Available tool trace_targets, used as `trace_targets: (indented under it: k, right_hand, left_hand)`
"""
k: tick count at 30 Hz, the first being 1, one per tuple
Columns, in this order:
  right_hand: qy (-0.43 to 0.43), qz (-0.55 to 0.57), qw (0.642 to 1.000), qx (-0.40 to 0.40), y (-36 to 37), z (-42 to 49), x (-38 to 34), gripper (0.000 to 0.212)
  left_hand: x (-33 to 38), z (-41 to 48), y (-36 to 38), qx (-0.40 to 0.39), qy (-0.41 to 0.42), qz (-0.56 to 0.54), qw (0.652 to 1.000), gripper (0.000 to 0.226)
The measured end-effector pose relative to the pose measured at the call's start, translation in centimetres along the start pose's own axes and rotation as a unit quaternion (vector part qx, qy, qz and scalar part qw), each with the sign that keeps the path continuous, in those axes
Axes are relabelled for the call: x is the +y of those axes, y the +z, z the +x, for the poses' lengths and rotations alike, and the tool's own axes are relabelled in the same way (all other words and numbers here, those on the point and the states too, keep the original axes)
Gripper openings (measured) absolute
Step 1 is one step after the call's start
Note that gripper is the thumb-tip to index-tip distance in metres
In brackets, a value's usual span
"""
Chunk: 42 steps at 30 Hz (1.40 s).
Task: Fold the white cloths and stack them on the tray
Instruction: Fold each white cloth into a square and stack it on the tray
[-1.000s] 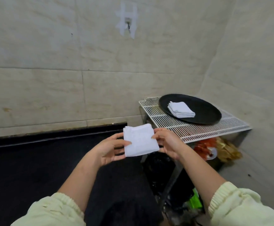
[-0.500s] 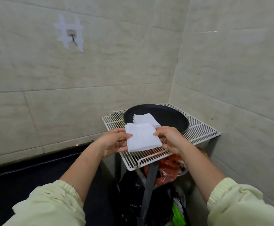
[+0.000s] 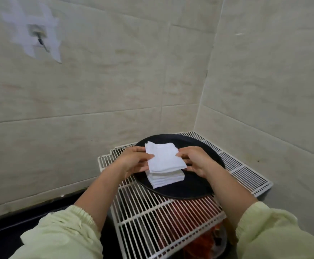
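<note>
Folded cloth (image 3: 164, 158) pinched by both hands, over stack (image 3: 166, 177), black tray (image 3: 195, 186), wire shelf (image 3: 152, 217), seemingly tiled corner.

Soft white woven cloth (image 3: 164, 158), matt, finely textured, pinched at both edges by bare hands: left hand (image 3: 135, 161), right hand (image 3: 199, 162). Beneath it, a stack of folded cloths (image 3: 166, 179) of the same matt white fabric, layered edges slightly fuzzy. Round black tray (image 3: 195, 186), smooth, low sheen, probably plastic. White coated wire rack (image 3: 152, 219), thin glossy metal bars, evenly spaced. Pale yellow-green sleeves (image 3: 64, 236), soft knit-like fabric, gathered elastic cuffs, matt. Beige wall tiles (image 3: 115, 81), smooth, faintly veined like stone, dull gloss. White tape strips (image 3: 33, 32) on the wall, papery, matt. Red crinkled plastic (image 3: 188, 208) under the rack, shiny.
</note>
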State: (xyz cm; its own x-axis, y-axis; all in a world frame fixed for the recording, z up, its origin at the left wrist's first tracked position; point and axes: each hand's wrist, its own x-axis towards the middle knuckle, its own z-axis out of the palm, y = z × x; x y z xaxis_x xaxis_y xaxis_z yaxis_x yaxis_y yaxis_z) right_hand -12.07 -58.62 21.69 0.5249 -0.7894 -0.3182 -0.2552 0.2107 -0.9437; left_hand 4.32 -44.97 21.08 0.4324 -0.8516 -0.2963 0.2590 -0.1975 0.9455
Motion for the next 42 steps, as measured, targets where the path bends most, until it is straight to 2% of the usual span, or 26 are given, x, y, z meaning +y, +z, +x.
trace_targets:
  k: [9, 15, 20, 27, 33, 37, 42]
  right_hand:
    - [0.034, -0.039, 0.999, 0.011, -0.5, 3.0, 1.4, 0.025]
    - [0.008, -0.045, 0.999, -0.007, -0.4, 3.1, 1.9, 0.023]
    - [-0.017, -0.104, 0.994, 0.025, -0.2, 3.6, 2.7, 0.022]
    - [-0.088, -0.134, 0.986, 0.051, 0.3, 3.4, 3.4, 0.019]
    - [-0.215, -0.203, 0.949, 0.104, 0.2, 1.5, 2.5, 0.009]
    - [-0.266, -0.234, 0.934, 0.051, 2.1, -1.4, 1.8, 0.013]
    - [-0.31, -0.259, 0.914, -0.043, 7.3, -5.2, 2.4, 0.008]
  left_hand:
    - [-1.3, 2.0, 0.3, 0.023, -0.031, -0.001, 0.999, 0.033]
    - [-2.2, 1.9, 0.3, 0.07, -0.027, 0.024, 0.997, 0.035]
    - [-2.8, 1.4, 0.8, 0.118, -0.001, 0.022, 0.993, 0.04]
    - [-3.6, 0.4, 1.4, 0.175, 0.037, 0.034, 0.983, 0.039]
    - [-3.7, -1.2, 1.0, 0.214, 0.09, 0.109, 0.967, 0.035]
    - [-4.4, -4.2, -0.5, 0.248, 0.121, 0.155, 0.948, 0.028]
    - [-5.9, -8.6, -3.3, 0.318, 0.151, 0.233, 0.906, 0.018]
